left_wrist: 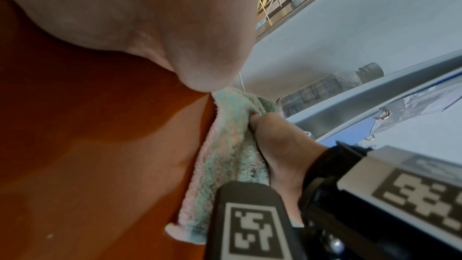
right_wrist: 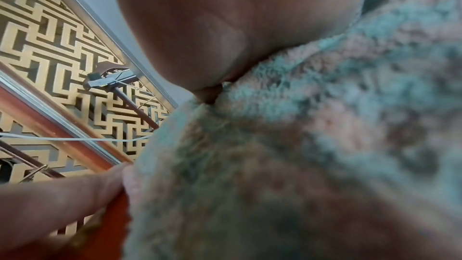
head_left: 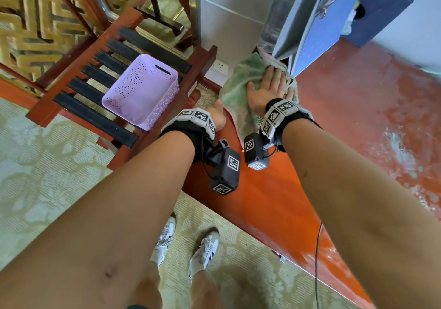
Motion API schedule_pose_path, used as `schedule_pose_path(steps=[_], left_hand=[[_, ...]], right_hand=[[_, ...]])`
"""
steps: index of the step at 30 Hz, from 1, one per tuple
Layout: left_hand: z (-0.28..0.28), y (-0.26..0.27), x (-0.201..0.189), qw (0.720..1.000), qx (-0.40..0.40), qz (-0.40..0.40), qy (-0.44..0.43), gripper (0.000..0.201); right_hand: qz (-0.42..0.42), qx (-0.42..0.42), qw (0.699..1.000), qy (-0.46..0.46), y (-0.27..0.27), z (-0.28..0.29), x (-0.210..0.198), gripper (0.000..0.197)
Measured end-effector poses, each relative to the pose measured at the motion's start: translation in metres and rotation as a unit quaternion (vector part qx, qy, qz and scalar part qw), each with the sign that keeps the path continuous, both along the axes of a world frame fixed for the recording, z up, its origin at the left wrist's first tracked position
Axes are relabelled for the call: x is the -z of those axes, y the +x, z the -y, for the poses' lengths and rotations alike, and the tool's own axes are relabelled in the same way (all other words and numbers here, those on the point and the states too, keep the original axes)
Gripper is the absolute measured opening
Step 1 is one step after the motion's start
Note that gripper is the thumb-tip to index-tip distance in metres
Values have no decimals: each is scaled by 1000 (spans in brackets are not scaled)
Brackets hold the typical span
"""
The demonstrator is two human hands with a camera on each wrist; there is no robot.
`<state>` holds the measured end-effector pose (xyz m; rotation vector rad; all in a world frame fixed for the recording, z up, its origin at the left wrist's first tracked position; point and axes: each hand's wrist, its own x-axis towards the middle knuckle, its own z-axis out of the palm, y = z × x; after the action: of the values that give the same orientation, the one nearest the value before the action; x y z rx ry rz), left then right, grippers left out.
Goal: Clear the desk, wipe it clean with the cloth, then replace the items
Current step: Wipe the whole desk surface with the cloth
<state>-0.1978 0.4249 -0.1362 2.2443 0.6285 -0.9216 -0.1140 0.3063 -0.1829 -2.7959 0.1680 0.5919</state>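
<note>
Pressing flat, the right hand (head_left: 269, 89) spreads straight fingers on a green-and-pink terry cloth (head_left: 241, 86) at upper centre of the head view. The left hand (head_left: 218, 115) pinches the cloth's near edge. Both sit on the glossy red-orange wooden desk (head_left: 346, 117), beside a blue ring binder (head_left: 329, 22). Wiping seems underway; next, probably sweeping toward the streaked area at right.

Left hand (head_left: 218, 115) fingers hidden below the desk (head_left: 262, 189) edge — grip unclear.
</note>
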Motion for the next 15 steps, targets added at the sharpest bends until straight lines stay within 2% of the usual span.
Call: schedule_pose_path(steps=[3,6,11,15], left_hand=[[3,0,2,1000,-7,21,3,46],[7,0,6,998,-48,20,41,59],[15,-7,13,991,-87,18,101,59],[34,-6,8,986,-11,104,133,58]], right_hand=[[2,-28,1000,1,-7,6,0,73],[-11,-54,998,13,-26,18,0,73],[-30,-34,999,25,-70,43,-2,74],[-45,34,998,22,-85,74,-3,75]])
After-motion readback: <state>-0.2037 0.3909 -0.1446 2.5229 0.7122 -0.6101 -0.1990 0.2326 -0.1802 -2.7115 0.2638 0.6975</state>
